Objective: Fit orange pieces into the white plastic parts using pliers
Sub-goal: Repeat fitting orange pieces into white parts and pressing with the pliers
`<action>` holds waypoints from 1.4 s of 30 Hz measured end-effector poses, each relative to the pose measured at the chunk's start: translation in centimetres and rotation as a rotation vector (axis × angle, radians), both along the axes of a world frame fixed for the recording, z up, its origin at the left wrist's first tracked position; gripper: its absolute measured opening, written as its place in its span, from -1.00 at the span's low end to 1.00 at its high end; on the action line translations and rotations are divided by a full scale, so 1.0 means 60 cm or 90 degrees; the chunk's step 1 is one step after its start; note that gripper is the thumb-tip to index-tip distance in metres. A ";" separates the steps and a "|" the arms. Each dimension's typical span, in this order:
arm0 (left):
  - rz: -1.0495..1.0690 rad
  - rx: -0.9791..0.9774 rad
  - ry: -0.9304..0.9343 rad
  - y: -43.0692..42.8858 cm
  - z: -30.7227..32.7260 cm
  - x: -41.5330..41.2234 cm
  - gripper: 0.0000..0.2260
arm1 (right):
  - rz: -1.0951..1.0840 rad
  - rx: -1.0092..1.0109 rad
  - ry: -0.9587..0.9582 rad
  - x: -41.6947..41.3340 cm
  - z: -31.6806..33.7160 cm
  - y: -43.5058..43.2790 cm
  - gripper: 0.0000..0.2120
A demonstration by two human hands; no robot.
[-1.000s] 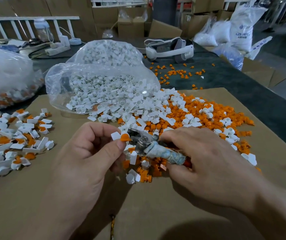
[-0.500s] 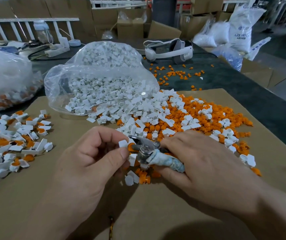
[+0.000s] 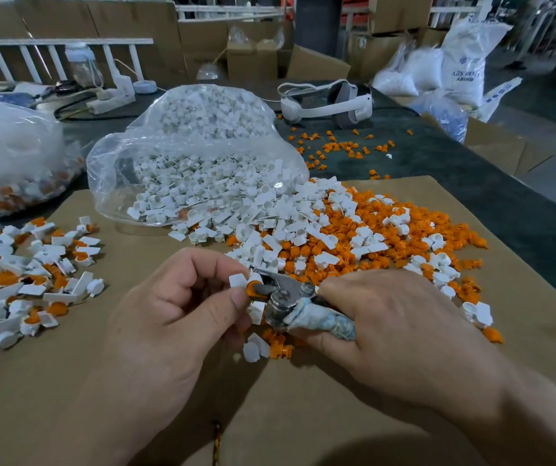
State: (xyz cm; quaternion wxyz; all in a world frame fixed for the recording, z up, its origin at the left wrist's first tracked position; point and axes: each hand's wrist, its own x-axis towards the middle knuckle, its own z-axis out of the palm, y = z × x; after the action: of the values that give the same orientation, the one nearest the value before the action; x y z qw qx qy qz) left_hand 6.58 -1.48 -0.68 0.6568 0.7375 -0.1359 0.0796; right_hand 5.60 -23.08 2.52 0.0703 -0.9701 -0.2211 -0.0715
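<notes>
At the left of the cardboard sheet (image 3: 303,415) on the counter (image 3: 471,169) lies a pile of assembled pieces (image 3: 27,280), white with orange seated in them. The left hand (image 3: 175,317) pinches a white plastic part (image 3: 237,280) between thumb and forefinger, with an orange piece (image 3: 252,290) at the part's right edge. The pliers (image 3: 283,297) meet that orange piece with their metal jaws (the handles are wrapped in pale, worn cloth). The right hand (image 3: 387,324) curls round those handles, gripping them. Behind, a clear bag (image 3: 195,156) spills white parts into a loose heap (image 3: 354,237) of white and orange stretching rightward.
</notes>
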 end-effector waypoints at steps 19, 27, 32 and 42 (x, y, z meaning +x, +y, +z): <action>-0.008 -0.062 0.147 -0.009 -0.015 0.004 -0.92 | -0.100 -0.087 -0.011 0.024 -0.024 -0.013 -0.34; -0.045 -0.143 0.153 -0.012 -0.010 0.001 -0.82 | -0.074 -0.048 -0.006 0.020 -0.014 -0.009 -0.40; -0.051 -0.104 0.127 -0.024 0.001 -0.006 -0.64 | 0.076 0.135 -0.118 -0.003 0.004 0.013 -0.74; -0.078 -0.031 0.132 -0.021 -0.020 -0.011 -0.48 | 0.123 0.052 -0.100 -0.010 0.009 0.018 -0.88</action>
State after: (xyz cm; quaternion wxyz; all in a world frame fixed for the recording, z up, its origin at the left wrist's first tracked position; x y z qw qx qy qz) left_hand 5.90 -2.75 -1.90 0.6885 0.7161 -0.1100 -0.0340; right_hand 5.00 -22.00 3.08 0.0985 -0.9322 -0.3149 -0.1490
